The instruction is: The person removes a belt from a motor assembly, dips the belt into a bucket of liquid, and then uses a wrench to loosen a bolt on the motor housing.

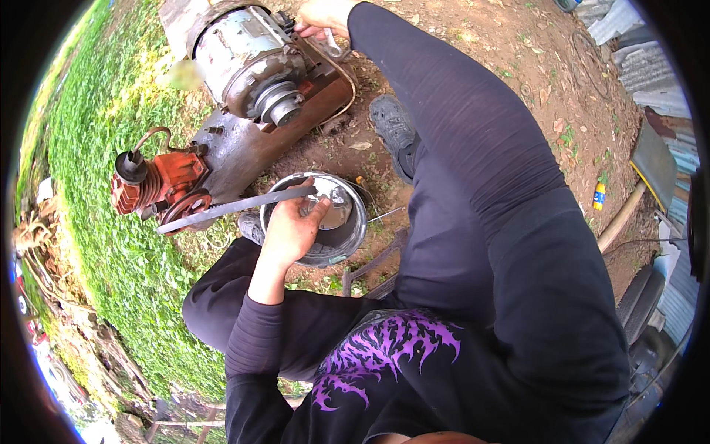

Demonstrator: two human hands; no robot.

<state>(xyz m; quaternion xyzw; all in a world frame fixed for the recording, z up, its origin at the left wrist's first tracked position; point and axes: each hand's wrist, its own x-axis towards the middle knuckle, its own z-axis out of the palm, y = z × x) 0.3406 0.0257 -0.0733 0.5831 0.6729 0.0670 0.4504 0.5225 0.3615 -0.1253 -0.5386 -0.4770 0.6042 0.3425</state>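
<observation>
My left hand (291,231) is closed around one end of a flat grey drive belt (237,203), above a round bucket (359,233). From there the belt stretches left to the pulley wheel (186,209) of a small red compressor (177,174). At the top edge, my right hand (325,15) is partly cut off, its fingers closed beside the worn grey electric motor (248,52). A silver tool that looks like a wrench (333,48) shows under those fingers. The motor's stepped pulley (279,103) carries no belt. Motor and compressor sit on a dark rusty tank (244,148).
A light cable (349,92) curves beside the motor. My shoe (392,129) stands on the dirt near the tank. Grass (111,148) lies to the left. A yellow bottle (599,196), a long wooden handle (621,217) and corrugated metal sheets (651,74) are on the right.
</observation>
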